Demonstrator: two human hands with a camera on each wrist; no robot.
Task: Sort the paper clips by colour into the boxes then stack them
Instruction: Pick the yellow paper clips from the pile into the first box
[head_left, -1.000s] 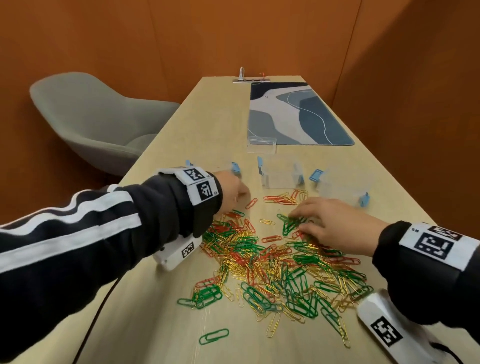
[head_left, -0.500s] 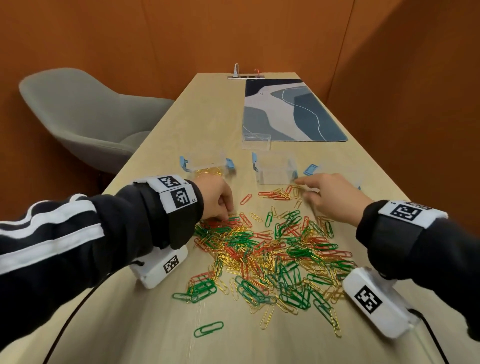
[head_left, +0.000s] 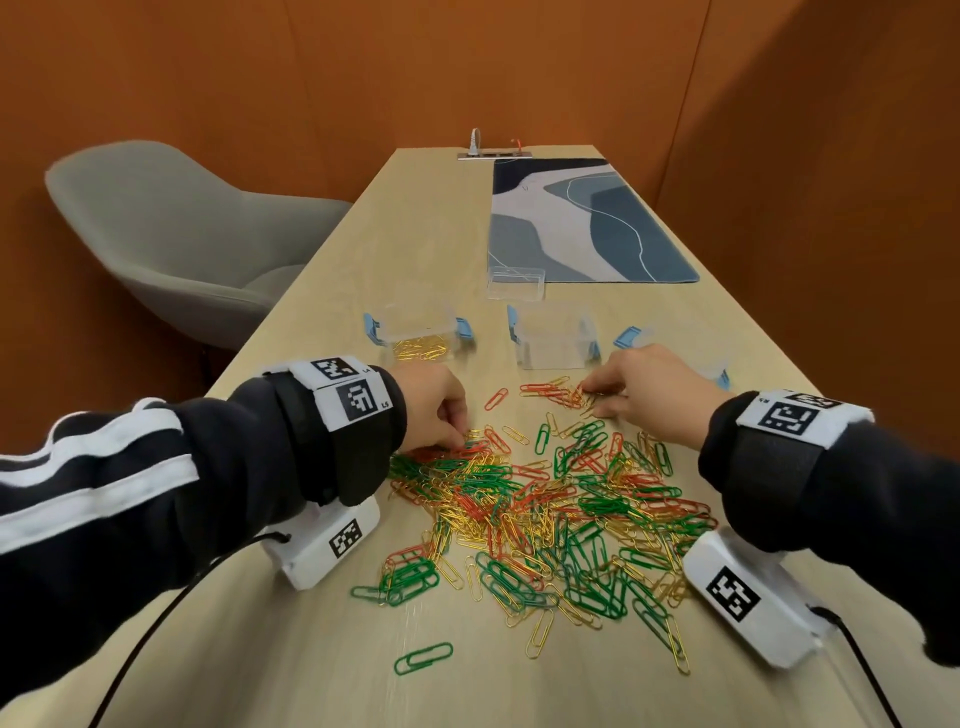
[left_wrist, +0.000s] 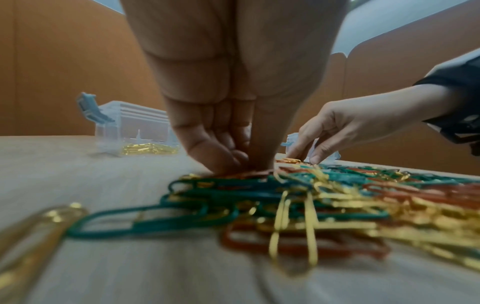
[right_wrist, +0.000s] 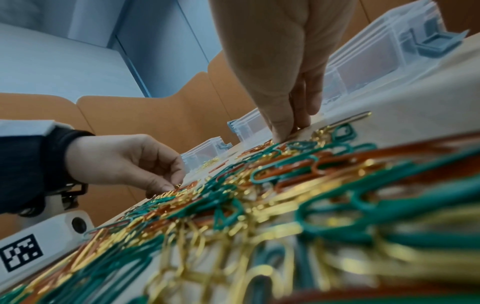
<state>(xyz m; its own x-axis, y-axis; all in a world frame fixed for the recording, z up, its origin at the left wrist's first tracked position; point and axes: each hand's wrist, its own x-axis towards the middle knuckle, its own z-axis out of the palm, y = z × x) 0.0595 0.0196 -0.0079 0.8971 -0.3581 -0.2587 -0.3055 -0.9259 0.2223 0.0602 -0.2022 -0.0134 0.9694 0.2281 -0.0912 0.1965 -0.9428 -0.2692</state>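
Gold clip (right_wrist: 176, 186) pinched in left hand (head_left: 434, 410), seen only from right wrist; right hand (head_left: 649, 392) fingers (right_wrist: 281, 123) extended, pressing clips (head_left: 545, 509) near the table's (head_left: 311, 649) far boxes (head_left: 556, 338).

Both arms reach forward, left hand (head_left: 434, 410) and right hand (head_left: 644, 395) palm-down, fingers (left_wrist: 221, 156) curled downward.

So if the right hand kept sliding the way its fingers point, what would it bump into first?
The right hand points away from the person and a bit leftward, fingertips on the small cluster of red and gold clips. Past those, it would probably meet the middle clear box, which looks empty. Depth is hard to judge.
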